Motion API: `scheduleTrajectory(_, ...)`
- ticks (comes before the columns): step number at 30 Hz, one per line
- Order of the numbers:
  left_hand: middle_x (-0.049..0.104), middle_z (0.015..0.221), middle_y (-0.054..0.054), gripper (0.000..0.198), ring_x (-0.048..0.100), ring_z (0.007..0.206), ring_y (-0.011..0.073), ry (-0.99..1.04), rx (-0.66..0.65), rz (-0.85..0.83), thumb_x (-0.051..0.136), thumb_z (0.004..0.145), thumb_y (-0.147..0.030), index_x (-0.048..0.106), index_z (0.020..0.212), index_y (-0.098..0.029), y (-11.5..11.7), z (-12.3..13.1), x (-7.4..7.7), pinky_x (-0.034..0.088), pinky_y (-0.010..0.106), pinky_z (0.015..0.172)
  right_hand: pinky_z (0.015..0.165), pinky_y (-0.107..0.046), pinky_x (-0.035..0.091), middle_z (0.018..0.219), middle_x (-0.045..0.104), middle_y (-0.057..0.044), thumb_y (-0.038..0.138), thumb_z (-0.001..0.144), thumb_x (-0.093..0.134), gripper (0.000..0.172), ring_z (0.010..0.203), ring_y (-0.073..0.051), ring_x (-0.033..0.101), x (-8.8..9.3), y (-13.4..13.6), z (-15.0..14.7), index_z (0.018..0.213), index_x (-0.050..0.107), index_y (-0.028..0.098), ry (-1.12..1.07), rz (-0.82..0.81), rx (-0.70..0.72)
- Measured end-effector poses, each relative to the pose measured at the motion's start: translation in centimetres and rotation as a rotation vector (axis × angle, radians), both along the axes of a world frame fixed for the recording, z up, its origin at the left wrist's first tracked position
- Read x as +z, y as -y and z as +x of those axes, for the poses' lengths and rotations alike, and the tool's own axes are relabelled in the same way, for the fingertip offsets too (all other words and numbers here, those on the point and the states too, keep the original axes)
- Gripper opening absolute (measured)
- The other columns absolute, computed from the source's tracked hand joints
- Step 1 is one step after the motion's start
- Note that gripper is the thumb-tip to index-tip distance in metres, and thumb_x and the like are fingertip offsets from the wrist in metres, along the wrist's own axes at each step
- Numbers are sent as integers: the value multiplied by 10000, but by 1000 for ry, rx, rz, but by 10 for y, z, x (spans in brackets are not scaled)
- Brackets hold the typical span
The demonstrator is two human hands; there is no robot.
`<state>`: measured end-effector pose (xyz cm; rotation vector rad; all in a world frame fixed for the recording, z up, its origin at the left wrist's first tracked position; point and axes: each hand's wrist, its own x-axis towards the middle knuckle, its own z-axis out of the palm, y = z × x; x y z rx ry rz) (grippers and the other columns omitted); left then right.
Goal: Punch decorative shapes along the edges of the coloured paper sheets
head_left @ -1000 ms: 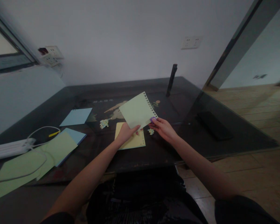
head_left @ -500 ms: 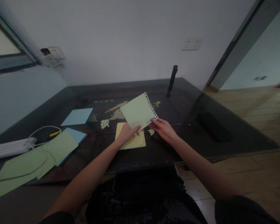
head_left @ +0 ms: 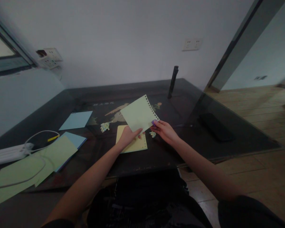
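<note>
My left hand (head_left: 128,135) pinches the lower corner of a pale green sheet of paper (head_left: 138,113), thumb on top. The sheet is tilted above the table, with a row of punched holes along its right edge. At the lower end of that row, my right hand (head_left: 166,131) is closed on a small purple hole punch (head_left: 154,122), mostly hidden by the fingers. Beneath the left hand lies a stack of yellow sheets (head_left: 134,146), also with holes along the right edge. Small piles of paper bits sit close by, one pile (head_left: 104,127) to the left and another pile (head_left: 152,134) under the right hand.
Blue sheets (head_left: 77,120) and long green sheets (head_left: 59,152) lie on the left of the dark table (head_left: 95,167). A white power strip (head_left: 8,154) with a cable is beside them. A black upright stick (head_left: 173,82) stands at the back; a dark flat object (head_left: 215,126) lies right.
The whole view has shifted slightly, so things appear a little further left. Both hands keep the same grip on the sheet and the hole punch.
</note>
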<state>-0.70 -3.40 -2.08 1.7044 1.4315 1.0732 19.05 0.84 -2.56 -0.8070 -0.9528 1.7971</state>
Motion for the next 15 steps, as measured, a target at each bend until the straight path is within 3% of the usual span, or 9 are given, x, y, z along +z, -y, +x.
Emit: scheduleTrajectory(15, 688, 595, 42, 206, 635, 588, 164, 0, 16, 2, 589, 795, -303, 671, 723, -128, 1, 1, 3, 499, 259, 673, 764, -281, 495, 771, 687, -24, 393, 631, 794, 298, 701, -122, 633, 3, 4, -2, 791, 664, 178, 29, 79, -37)
